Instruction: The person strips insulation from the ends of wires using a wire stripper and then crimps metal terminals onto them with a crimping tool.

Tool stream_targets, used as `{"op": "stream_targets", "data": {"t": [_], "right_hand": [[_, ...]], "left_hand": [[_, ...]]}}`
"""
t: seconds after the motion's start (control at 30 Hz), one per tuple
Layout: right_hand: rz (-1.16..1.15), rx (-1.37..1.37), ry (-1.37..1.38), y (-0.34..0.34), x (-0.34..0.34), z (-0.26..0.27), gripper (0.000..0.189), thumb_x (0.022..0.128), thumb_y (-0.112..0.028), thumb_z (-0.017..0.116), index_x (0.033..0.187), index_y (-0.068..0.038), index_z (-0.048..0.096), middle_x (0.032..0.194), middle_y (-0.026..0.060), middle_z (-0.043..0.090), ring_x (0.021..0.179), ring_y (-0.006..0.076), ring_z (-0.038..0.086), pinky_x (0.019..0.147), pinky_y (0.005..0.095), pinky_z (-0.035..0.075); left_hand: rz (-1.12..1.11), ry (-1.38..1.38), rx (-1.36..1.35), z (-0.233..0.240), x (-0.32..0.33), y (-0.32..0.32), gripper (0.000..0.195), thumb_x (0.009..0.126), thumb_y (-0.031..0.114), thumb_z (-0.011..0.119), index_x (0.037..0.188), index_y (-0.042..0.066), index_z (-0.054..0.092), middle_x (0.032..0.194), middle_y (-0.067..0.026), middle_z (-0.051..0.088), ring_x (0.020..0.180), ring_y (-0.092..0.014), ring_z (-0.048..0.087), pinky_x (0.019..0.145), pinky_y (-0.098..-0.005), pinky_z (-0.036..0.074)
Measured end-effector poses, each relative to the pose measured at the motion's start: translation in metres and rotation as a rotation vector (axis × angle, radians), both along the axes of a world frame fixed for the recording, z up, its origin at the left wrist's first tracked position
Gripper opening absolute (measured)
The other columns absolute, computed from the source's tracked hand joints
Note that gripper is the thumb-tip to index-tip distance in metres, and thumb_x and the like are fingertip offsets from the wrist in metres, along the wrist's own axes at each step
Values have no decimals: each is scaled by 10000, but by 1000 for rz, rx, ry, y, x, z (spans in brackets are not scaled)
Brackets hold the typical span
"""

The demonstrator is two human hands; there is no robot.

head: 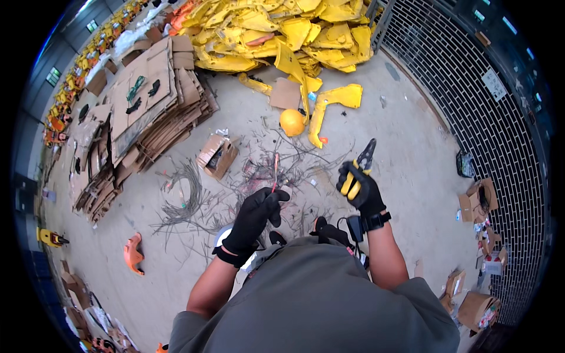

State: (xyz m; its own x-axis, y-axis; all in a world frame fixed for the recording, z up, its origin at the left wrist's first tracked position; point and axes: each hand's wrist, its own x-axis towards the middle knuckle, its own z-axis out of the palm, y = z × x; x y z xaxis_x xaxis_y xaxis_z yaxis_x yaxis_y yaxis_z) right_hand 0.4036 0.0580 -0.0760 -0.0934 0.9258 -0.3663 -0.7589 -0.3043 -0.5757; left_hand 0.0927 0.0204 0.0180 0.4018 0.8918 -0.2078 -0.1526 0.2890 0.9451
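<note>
My left hand (256,214), in a black glove, pinches a thin reddish piece of wire (276,172) that points away from me. In my gloved right hand (368,196) are wire strippers (364,156) with yellow handles and dark jaws, held off to the right, apart from the wire. The jaws look closed. Beneath both hands, cut wire scraps (260,172), grey and some red, lie scattered over the concrete floor. A loose coil of grey wire (190,192) rests left of the scraps.
A small open cardboard box (217,156) stands beyond the coil. Farther off are a yellow helmet-like dome (292,122), bent yellow plastic panels (318,117) and a large panel heap (265,35). Flattened cardboard (145,97) is stacked at left. An orange plastic part (133,253) lies nearer. A slatted shutter (476,88) borders the right.
</note>
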Motion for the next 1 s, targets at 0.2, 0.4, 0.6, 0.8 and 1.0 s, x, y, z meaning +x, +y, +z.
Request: {"op": "stream_targets", "data": {"t": [0.2,0.4,0.6,0.8,1.0], "right_hand": [[583,156,-221,-15,-41,5,379,1028,-308,549,1246,-1,594,1105,115,676,1007,201,666,865,341,557],[703,423,-173,37,-25,-30,414,957,-86,607,1366,-56,544,1163,95,673,1104,226,646,957,343,520],[340,25,191,91,35,0,152,982,-180,612,1023,-34,596,872,69,595,809,225,603,755,391,526],[24,130,127,146,127,-3,216,988,-120,570,1189,-41,564,803,33,525,702,174,536,707,360,499],[-65,112,86,179,167,-15,114,992,-150,568,1054,-55,580,740,-22,529,645,134,534,611,327,466]], "left_hand": [[56,-113,176,-20,47,21,375,1048,351,516,1149,1,604,749,15,568,659,-67,530,643,-235,447],[38,-59,201,-4,101,22,372,1048,351,497,1107,9,631,801,-23,626,720,-87,598,679,-246,494],[172,-65,106,-14,144,18,380,1051,334,487,1099,-5,650,749,-28,624,667,-109,600,663,-256,489],[238,32,45,-13,175,-6,389,1053,344,492,1094,-9,650,677,-6,597,619,-90,568,633,-244,466],[332,30,-27,1,185,-23,383,1035,337,518,1100,-17,650,675,-11,586,613,-95,553,615,-240,445]]}}
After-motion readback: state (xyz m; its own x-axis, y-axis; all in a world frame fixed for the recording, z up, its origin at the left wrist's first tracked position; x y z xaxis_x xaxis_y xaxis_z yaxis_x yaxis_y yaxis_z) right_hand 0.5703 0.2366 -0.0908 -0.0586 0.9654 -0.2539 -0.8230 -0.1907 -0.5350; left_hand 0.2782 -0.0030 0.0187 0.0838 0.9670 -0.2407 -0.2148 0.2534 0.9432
